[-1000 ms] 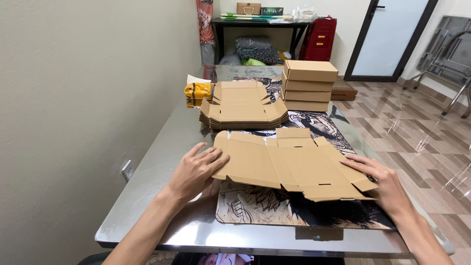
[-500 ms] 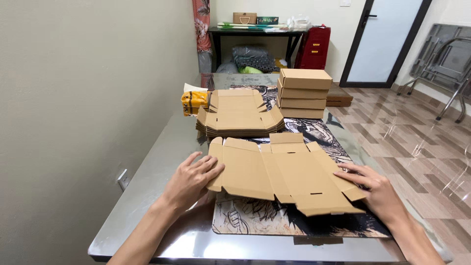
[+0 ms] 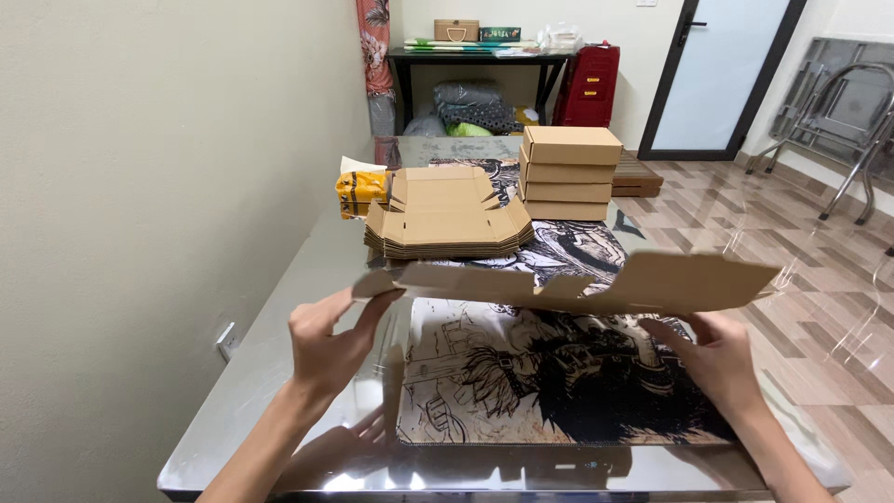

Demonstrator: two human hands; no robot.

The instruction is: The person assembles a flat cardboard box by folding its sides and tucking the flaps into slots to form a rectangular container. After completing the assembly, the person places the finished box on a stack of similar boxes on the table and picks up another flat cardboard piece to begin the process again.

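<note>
I hold a flat unfolded brown cardboard box blank lifted off the table, seen nearly edge-on. My left hand grips its left end flap. My right hand holds it from beneath on the right side. Under the blank lies a black-and-white illustrated mat on the shiny metal table.
A stack of flat box blanks lies at mid-table, with three folded boxes stacked behind it and a yellow packet to its left. A wall runs along the left. A black shelf, red drawers, a door and folding chairs stand beyond.
The blank lay flat on the mat under both hands; now both hands have lifted it into the air and tipped it nearly level with my view.
</note>
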